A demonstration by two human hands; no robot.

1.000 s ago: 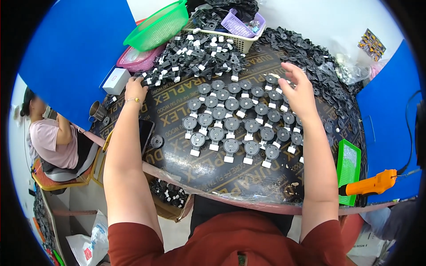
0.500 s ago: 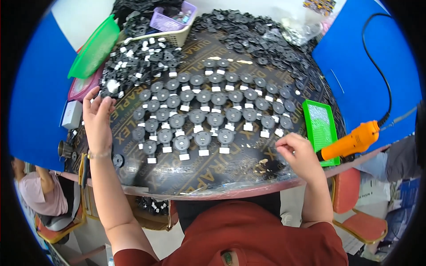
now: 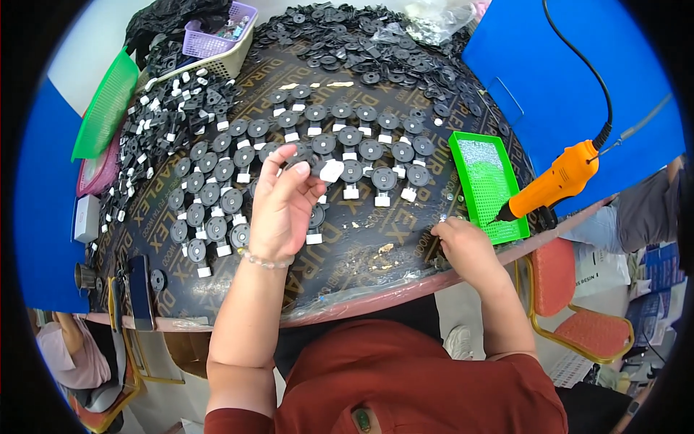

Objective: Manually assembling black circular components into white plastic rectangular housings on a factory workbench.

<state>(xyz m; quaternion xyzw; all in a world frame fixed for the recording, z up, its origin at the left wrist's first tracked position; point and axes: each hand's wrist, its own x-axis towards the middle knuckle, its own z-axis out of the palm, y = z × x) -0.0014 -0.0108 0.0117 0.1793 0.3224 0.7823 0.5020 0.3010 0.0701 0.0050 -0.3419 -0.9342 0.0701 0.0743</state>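
Note:
My left hand is raised over the middle of the table, its thumb and fingers closed on a black plastic part with a white end piece. Beneath it lie rows of round black discs, each joined to a part with a white tab. My right hand is low at the table's right, beside the green tray. Its fingers are pinched together at the tabletop; whatever is between them is hidden. Small shiny pieces fill the tray's far part. An orange electric screwdriver hangs over the tray, tip down.
Loose black parts with white ends are heaped at the left, near a green basket and a white box. Black discs pile up at the back. A beige basket holds a purple one. Blue panels flank the table.
My left hand has come from the left heap to the middle with the black part. My right hand has moved slightly and lowered to the tabletop beside the tray. The whole view has shifted.

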